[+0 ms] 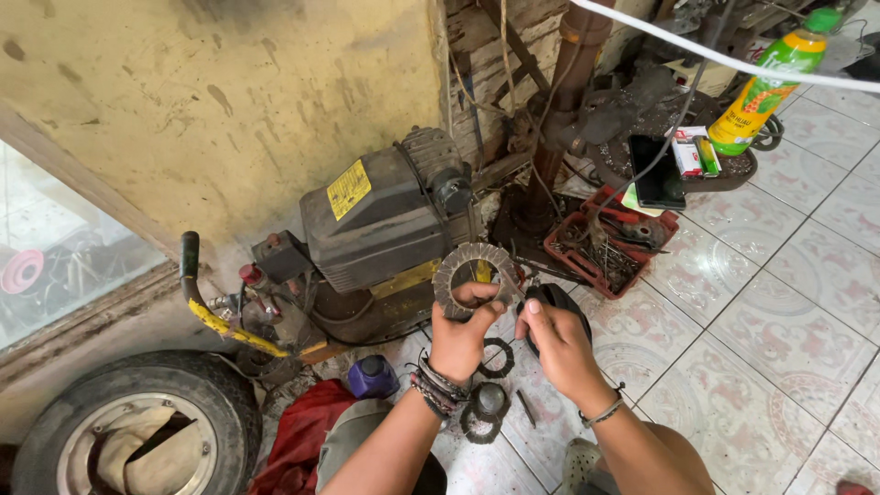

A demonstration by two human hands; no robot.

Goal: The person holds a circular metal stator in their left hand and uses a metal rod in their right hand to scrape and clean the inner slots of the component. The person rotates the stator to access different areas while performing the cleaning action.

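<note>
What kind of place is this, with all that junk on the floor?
Probably a small repair workshop. A grimy air compressor stands by the wall, a wheel with a tyre lies beside it, and a red tray of tools sits on the tiled floor. The left hand holds up a ring-shaped toothed disc.

Two hands were in view, the left hand [463, 335] and the right hand [556, 341], and between them they held one grey ring-shaped clutch plate [475, 275]. Two more toothed rings [498, 357] lay on the tiled floor [779, 321], along with one small round metal part [490, 400]. One air compressor [385, 220] stood at the wall, one wheel [137, 426] lay at the bottom left corner, one red tray [610, 240] held scrap, and there was one green bottle [768, 82], one phone [656, 171], and one purple-capped can [372, 376].
</note>
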